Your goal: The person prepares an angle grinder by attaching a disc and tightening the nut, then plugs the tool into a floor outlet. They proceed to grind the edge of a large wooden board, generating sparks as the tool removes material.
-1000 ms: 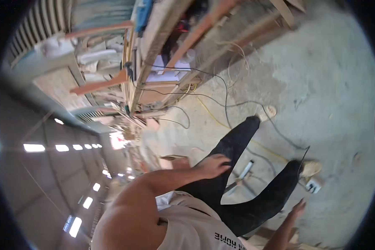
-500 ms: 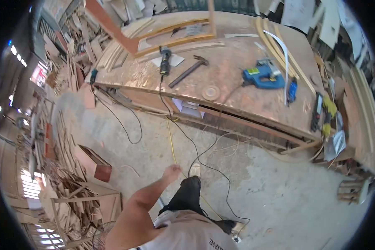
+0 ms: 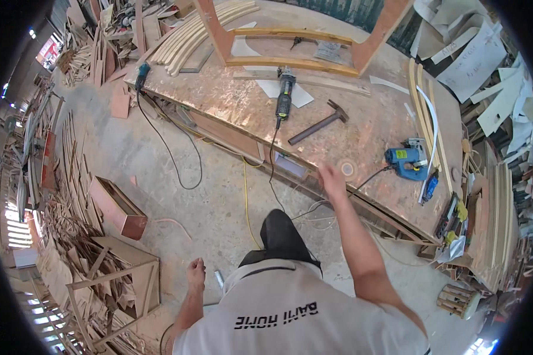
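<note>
A: Where's the right hand (image 3: 330,178)?
B: Over the near edge of the workbench (image 3: 240,103), blurred; I can't tell if its fingers are spread or pressed together.
A: What's around it?
B: A round tan disc (image 3: 346,170) just beside, at two o'clock; a claw hammer (image 3: 315,129) at twelve, a blue jigsaw (image 3: 407,164) at three.
A: The left hand (image 3: 196,274)?
B: At the right one's eight o'clock, fingers curled inward, how tightly I can't tell.

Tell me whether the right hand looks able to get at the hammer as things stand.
Probably yes: the right hand is by the near edge of the workbench, and the hammer lies uncovered on top, with only bare surface visible between.
</note>
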`<state>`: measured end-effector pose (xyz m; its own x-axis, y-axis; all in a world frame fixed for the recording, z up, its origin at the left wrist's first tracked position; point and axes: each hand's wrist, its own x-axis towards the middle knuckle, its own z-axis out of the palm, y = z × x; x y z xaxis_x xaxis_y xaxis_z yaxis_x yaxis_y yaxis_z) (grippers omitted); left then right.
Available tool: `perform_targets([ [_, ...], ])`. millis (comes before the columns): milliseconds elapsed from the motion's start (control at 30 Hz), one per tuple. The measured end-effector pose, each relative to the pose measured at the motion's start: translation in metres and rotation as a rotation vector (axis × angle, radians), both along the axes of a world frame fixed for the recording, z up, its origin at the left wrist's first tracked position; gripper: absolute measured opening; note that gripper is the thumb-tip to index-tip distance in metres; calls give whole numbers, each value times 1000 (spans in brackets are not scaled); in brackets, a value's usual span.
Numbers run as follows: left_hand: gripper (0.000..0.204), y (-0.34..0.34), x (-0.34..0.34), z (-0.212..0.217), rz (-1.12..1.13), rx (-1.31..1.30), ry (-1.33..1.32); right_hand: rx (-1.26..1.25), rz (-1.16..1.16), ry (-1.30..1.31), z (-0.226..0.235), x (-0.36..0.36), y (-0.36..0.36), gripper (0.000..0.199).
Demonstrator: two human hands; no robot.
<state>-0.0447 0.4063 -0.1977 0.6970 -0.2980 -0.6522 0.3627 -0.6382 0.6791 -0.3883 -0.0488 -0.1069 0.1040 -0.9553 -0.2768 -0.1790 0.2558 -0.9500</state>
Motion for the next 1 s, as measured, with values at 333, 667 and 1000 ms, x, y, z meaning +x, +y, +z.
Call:
perform_targets([
  [333,29,-117,9,27,222,-107,42,-21,-162,465,-86,189,-290,75],
  [667,48,-465,59,95,-359,-420,29,449,-105,-182,-24,229,-285,29],
  [1000,55,-627,77,200,-707,-673,367,268,143,-447,93,317,-289,39],
])
